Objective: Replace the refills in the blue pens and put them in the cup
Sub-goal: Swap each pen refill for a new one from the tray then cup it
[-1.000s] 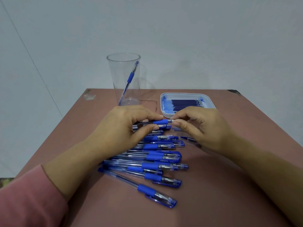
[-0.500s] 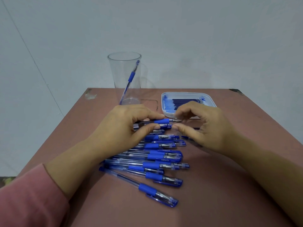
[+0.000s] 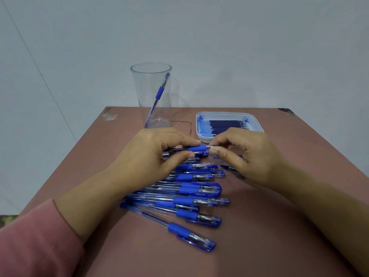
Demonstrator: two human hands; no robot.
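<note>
One blue pen (image 3: pixel 196 148) is held up just over the pile, mid frame. The left grip (image 3: pixel 151 156) pinches it by the blue rubber part, thumb under, fingers on top. The right grip (image 3: pixel 249 156) pinches the silver tip end btw thumb & first finger. Looks like the tip is being twisted, but on or off? Can't tell. Can't see which refill is inside, either.

Done so far: not much, I think. Just one leaning pen (image 3: pixel 159 92) stands in the clear cup (image 3: pixel 139 92), upper middle of the frame.

Left to do: lots. A pile of pens (image 3: pixel 191 188) lies on the desk (image 3: pixel 259 236) below the hands, caps on. Approx. ten or more, hard to count bc they overlap. Each one prob. needs a new refill, then goes in the cup.

The refills (image 3: pixel 225 125) lie in a white tray (image 3: pixel 257 120), right of the cup & just behind the right grip. A small dark blue bit (image 3: pixel 226 167) lies on the desk under that grip; can't tell what it is.
</note>
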